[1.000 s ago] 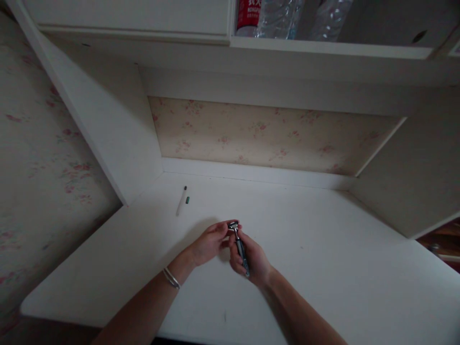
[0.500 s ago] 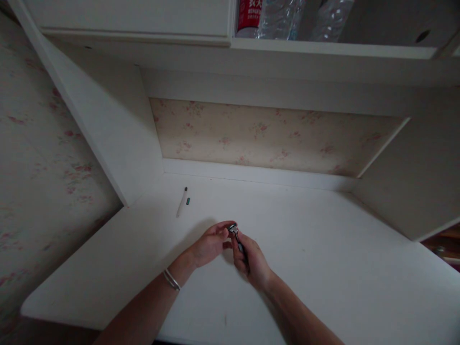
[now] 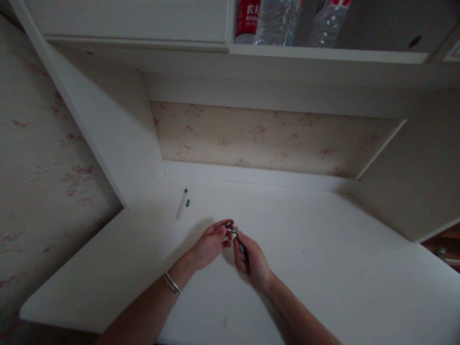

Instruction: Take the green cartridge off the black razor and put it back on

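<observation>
Over the middle of a white desk [image 3: 323,258] my two hands meet around a small metal razor [image 3: 236,233]. My right hand [image 3: 251,258] is closed round its dark handle, which is mostly hidden in the fist. My left hand [image 3: 212,239] pinches the razor's head with fingertips and thumb. A silver bangle [image 3: 171,282] circles my left wrist.
A white pen [image 3: 181,205] and a tiny green piece [image 3: 188,202] lie at the back left of the desk. White side panels and floral wallpaper [image 3: 273,139] enclose the alcove. Plastic bottles [image 3: 276,21], one with a red label, stand on the shelf above.
My right hand has turned, so the razor handle that showed along its length is now mostly hidden in the fist. Both hands stay in the same spot.
</observation>
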Demonstrator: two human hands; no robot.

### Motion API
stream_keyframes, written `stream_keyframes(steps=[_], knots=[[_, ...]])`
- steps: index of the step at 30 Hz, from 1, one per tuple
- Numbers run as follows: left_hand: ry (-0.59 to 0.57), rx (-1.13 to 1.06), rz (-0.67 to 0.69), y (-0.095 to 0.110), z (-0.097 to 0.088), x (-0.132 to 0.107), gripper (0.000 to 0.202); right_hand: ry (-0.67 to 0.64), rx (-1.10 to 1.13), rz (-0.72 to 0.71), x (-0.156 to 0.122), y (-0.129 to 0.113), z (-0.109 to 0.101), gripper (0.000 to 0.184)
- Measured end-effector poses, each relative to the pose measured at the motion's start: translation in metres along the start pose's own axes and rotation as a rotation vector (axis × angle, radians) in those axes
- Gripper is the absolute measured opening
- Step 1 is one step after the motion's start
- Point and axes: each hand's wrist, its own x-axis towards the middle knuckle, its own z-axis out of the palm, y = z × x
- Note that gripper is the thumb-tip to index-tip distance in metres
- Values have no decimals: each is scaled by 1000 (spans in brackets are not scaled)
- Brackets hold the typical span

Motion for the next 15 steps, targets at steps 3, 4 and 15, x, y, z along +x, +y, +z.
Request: stream_keyframes(steps=[3, 4, 15], knots=[[22, -19, 10, 1, 1, 1, 36, -12, 38, 1, 3, 2, -2, 44], [30, -24, 12, 1, 1, 1, 36, -13, 49, -3, 3, 2, -3, 43], [16, 1, 25, 1, 2, 0, 36, -60, 150, -29, 4, 1, -6, 40]])
